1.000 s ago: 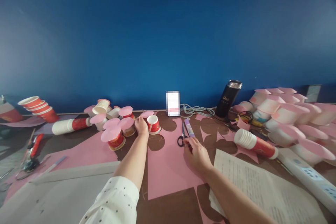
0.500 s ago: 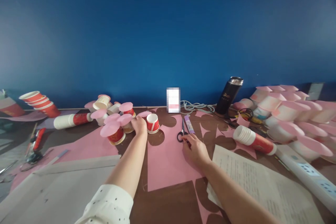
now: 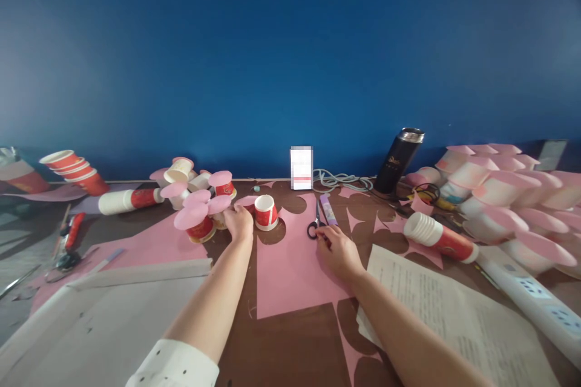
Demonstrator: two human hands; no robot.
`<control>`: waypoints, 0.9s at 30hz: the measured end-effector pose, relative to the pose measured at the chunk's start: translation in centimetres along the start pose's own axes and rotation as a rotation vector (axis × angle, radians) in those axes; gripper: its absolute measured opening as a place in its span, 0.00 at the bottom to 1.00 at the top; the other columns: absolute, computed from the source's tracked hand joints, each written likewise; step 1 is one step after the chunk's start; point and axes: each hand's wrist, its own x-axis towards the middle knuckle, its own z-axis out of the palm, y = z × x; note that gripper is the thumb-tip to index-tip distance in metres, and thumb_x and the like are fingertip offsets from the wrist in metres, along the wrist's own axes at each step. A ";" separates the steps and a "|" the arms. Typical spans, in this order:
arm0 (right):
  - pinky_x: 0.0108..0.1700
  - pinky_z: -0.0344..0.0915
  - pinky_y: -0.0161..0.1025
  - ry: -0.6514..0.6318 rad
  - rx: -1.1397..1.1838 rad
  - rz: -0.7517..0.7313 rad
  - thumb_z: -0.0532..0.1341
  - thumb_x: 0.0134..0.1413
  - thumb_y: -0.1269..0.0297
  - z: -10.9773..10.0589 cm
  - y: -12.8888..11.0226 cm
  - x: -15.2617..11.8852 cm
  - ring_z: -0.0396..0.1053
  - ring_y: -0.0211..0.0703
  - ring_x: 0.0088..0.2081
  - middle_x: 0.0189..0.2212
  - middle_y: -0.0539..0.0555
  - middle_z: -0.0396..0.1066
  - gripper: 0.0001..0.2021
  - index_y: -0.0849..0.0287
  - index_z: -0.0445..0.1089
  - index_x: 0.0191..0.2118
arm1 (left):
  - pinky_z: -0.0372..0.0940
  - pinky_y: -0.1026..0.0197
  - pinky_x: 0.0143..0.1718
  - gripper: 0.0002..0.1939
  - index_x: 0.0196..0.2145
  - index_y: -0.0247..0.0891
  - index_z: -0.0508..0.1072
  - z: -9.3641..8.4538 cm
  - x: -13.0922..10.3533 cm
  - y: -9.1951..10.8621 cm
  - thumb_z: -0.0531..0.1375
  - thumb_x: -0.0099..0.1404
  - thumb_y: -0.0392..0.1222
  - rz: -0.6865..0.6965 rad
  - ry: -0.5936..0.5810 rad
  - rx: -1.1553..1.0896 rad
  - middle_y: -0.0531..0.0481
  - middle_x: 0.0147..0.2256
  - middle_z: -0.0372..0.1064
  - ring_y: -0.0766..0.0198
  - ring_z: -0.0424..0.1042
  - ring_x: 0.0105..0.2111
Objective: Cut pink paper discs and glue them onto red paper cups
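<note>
My left hand (image 3: 239, 221) is at the cluster of paper cups left of centre. Its fingers are bent at the side of a paper cup (image 3: 219, 222) with a pink paper disc (image 3: 219, 204) on top, and the fingertips are partly hidden. Just right of this hand, a red and white paper cup (image 3: 265, 214) stands with its mouth up. My right hand (image 3: 339, 250) rests on a pink sheet (image 3: 290, 278), its fingers curled together at the black handle of the scissors (image 3: 312, 230). The blades point away from me, beside a purple glue stick (image 3: 327, 210).
A black bottle (image 3: 399, 160), a coiled cable (image 3: 340, 181) and a blurred white card (image 3: 302, 168) are along the blue wall. At the right are pink-topped cups (image 3: 512, 193), a stack of cups (image 3: 440, 238), a power strip (image 3: 531, 290) and a printed sheet (image 3: 422, 308). More cup stacks (image 3: 129, 201) lie left.
My left hand has moved slightly left, closer against the cups. The right hand stays at the scissors. The whole view has shifted a little.
</note>
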 end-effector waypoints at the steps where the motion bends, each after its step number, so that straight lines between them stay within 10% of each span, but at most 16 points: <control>1: 0.40 0.63 0.37 0.001 0.000 0.000 0.54 0.57 0.68 0.0 0.0 0.0 0.72 0.43 0.38 0.43 0.52 0.73 0.11 0.52 0.72 0.42 | 0.66 0.52 0.41 0.03 0.31 0.39 0.65 0.1 -0.1 0.1 0.55 0.61 0.40 -0.005 0.003 0.008 0.44 0.30 0.68 0.53 0.72 0.39; 14: 0.41 0.64 0.38 0.005 -0.009 0.005 0.53 0.58 0.68 -0.1 -0.2 0.0 0.72 0.43 0.39 0.43 0.52 0.73 0.11 0.52 0.72 0.41 | 0.64 0.54 0.41 0.09 0.25 0.37 0.67 2.4 -0.5 1.9 0.51 0.61 0.35 0.017 -0.033 0.122 0.48 0.25 0.66 0.56 0.70 0.33; 27: 0.41 0.66 0.37 0.036 0.035 -0.083 0.53 0.58 0.68 -0.5 -0.5 -0.1 0.72 0.43 0.39 0.43 0.53 0.73 0.12 0.54 0.72 0.44 | 0.62 0.50 0.44 0.09 0.22 0.41 0.61 -0.9 -3.0 3.3 0.56 0.57 0.33 -0.030 0.017 0.221 0.46 0.24 0.64 0.48 0.70 0.40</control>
